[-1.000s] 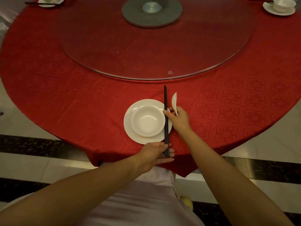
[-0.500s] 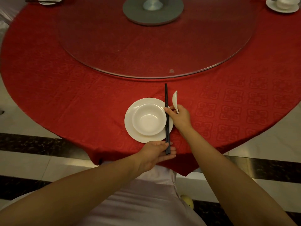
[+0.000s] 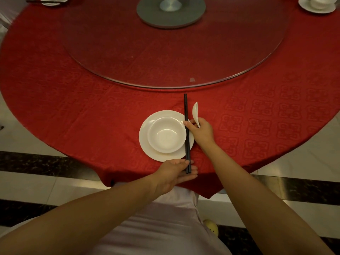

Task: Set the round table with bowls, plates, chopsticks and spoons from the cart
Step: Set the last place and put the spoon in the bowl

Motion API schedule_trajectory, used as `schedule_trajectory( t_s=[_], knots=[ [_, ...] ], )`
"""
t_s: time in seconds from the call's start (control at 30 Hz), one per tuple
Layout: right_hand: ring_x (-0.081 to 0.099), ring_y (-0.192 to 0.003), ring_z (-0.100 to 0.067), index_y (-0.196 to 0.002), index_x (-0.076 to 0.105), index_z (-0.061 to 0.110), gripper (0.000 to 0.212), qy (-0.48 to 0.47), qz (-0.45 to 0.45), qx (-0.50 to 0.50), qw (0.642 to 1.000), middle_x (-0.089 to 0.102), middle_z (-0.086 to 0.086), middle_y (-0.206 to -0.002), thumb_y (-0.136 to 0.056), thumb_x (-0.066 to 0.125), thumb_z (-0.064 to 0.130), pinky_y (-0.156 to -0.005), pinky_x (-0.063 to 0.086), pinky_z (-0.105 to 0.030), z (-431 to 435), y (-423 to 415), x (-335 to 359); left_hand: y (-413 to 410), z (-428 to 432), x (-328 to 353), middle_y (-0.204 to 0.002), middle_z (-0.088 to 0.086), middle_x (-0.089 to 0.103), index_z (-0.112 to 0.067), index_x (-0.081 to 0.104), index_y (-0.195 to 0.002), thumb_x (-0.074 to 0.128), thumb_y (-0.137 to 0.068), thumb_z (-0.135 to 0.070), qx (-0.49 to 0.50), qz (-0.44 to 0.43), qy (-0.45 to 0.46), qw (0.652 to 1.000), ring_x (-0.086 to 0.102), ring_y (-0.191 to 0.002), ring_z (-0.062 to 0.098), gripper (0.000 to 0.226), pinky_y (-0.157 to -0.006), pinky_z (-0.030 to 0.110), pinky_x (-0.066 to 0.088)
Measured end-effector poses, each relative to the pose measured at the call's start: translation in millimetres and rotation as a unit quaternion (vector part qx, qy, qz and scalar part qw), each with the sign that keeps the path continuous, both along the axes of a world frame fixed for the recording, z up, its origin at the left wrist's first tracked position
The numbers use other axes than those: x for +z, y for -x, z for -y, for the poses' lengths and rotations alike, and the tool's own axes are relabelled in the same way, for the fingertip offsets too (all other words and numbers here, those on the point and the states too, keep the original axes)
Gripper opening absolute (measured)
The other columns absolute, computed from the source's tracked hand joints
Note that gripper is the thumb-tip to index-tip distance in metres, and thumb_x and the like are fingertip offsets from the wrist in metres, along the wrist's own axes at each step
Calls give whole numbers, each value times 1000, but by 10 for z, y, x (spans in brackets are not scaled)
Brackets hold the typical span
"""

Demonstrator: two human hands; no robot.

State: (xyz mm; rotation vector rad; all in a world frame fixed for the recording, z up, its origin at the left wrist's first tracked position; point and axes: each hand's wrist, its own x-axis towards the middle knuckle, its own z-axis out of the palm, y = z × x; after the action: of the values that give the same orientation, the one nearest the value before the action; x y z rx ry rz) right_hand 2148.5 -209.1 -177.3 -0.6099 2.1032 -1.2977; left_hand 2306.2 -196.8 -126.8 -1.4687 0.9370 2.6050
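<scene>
A white bowl [image 3: 166, 134] sits on a white plate [image 3: 145, 142] near the front edge of the round table with a red cloth [image 3: 73, 107]. A pair of black chopsticks [image 3: 186, 129] lies lengthwise over the plate's right rim. My left hand [image 3: 176, 173] pinches their near ends at the table edge. My right hand [image 3: 201, 131] touches the chopsticks at their middle with its fingertips and holds a white spoon [image 3: 195, 112] that sticks up beyond the fingers.
A glass turntable [image 3: 174, 43] with a grey hub [image 3: 171, 11] fills the table's middle. Other settings stand at the far left [image 3: 53, 0] and far right [image 3: 317, 5]. The cloth's corner hangs down in front of me. Tiled floor lies on both sides.
The chopsticks have slid a little away from me along the plate's right rim, with both hands following. The spoon stays in my right hand.
</scene>
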Motion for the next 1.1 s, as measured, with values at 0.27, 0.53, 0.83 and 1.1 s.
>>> schedule_trajectory(
  t_s=[0.27, 0.53, 0.83, 1.1],
  knots=[
    [55, -73, -18, -83, 58, 10, 26, -7, -3, 0, 1000, 58, 0, -74, -80, 70, 34, -64, 44, -31, 4, -12, 34, 12, 8, 24, -86, 15, 66, 0, 62, -94, 46, -96, -8, -2, 9, 2, 1000, 66, -78, 21, 18, -62, 24, 60],
    [53, -72, -19, -86, 59, 5, 33, -28, -19, 14, 999, 58, -7, -79, -81, 69, 36, -65, 42, -33, 4, -17, 93, 19, 11, 26, -85, 14, 66, 0, 62, -95, 46, -96, -9, 0, 19, 6, 1000, 67, -75, 20, 18, -61, 23, 60],
    [45, -56, -9, -66, 50, 14, 34, -15, 9, 24, 1000, 48, 3, -61, -86, 62, 39, -51, 34, -20, -38, -5, 174, -4, 20, 48, -93, 16, 67, 2, 61, -103, 54, -93, -17, -11, 32, 9, 999, 68, -83, 23, 23, -68, 27, 61],
    [41, -52, -10, -83, 51, 16, 14, 0, 18, 21, 1000, 42, 3, -60, -95, 45, 20, -49, 39, -24, -242, 287, 528, -441, 476, 363, -91, 18, 67, 6, 58, -112, 56, -92, -21, -165, 141, 115, 969, 68, -75, 24, 34, -64, 27, 60]
  ],
)
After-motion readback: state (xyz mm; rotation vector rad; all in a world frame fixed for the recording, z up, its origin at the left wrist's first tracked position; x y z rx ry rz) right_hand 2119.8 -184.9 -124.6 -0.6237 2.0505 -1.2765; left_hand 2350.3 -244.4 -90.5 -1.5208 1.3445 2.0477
